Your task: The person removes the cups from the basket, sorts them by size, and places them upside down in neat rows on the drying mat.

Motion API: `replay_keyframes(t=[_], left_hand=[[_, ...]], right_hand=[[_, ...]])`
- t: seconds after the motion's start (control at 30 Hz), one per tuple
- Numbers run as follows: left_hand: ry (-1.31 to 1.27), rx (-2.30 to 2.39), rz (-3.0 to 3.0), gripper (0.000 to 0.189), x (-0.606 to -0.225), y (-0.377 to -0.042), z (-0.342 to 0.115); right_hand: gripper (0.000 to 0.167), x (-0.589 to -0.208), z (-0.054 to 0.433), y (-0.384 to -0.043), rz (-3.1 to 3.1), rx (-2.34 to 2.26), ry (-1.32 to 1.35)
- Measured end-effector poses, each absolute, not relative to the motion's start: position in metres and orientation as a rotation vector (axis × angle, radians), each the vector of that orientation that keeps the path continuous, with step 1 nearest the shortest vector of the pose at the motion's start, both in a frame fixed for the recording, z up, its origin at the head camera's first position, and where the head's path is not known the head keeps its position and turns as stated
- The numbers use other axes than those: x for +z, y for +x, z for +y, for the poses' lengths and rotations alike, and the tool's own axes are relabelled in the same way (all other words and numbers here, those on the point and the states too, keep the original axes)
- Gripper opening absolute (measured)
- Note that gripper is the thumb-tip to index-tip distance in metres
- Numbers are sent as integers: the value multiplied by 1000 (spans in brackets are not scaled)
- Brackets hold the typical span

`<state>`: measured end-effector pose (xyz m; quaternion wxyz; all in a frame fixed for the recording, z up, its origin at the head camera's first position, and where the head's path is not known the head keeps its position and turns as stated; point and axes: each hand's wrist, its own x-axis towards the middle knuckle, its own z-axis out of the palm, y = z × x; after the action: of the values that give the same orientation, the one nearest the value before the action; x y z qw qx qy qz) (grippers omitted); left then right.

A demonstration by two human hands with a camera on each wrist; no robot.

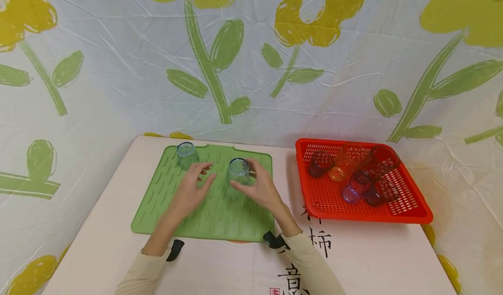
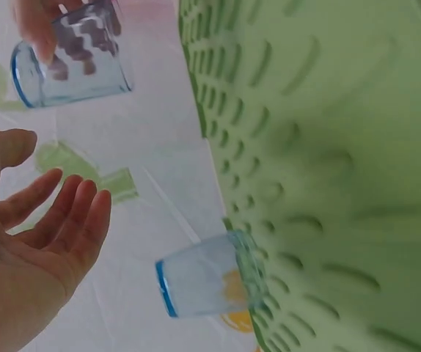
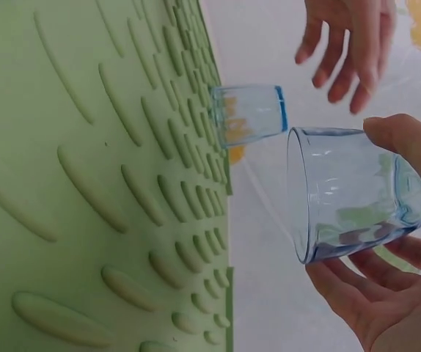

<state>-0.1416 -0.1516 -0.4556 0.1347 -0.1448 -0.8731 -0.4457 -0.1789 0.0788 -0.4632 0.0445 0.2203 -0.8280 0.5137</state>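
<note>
My right hand [image 1: 259, 185] grips a clear bluish drinking glass [image 1: 238, 172] between thumb and fingers, over the right half of a green ridged drying mat [image 1: 212, 220]. In the right wrist view the held glass [image 3: 350, 194] has its open rim facing the mat and its base away from it. My left hand [image 1: 192, 188] hovers over the middle of the mat, fingers loosely bent and holding nothing. A second bluish glass [image 1: 187, 156] stands upside down near the mat's back left corner, also seen as the glass [image 2: 207, 275] in the left wrist view.
To the right, a red plastic basket [image 1: 369, 216] holds several glasses, among them an orange one [image 1: 346, 161] and a purple one [image 1: 356, 188]. A pale tablecloth [image 1: 220, 268] with black characters covers the table. Behind hangs a flower-printed curtain [image 1: 251, 85].
</note>
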Motion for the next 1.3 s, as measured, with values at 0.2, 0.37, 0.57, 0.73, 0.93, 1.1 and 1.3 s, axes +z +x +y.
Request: replay_keyframes(t=[0.2,0.37,0.57,0.73,0.93,1.1,1.3], left_hand=[[-379,-1237,-2533,34,-462,-142,-168],[-334,-1190,-2563,34,-469,-142,-183],[-288,-1108,-2576,30,-479,-143,-203],[-255,-1045,-2585,27,-483,-139,-218],[-242,-907,-2588,27,-488,-138,-238],[-206,-823,-2635,29,-497,-139,-254],[-186,-731,-2656,30,-504,-138,-270]], right_hand=[[71,-463,74,-186,-2537,1586,629],[73,-463,68,-192,-2544,1622,597],[71,-462,62,-198,-2517,1637,579],[71,-461,57,-203,-2508,1635,564],[72,-462,47,-212,-2514,1631,557],[71,-465,40,-220,-2493,1651,550],[70,-471,31,-229,-2512,1632,539]])
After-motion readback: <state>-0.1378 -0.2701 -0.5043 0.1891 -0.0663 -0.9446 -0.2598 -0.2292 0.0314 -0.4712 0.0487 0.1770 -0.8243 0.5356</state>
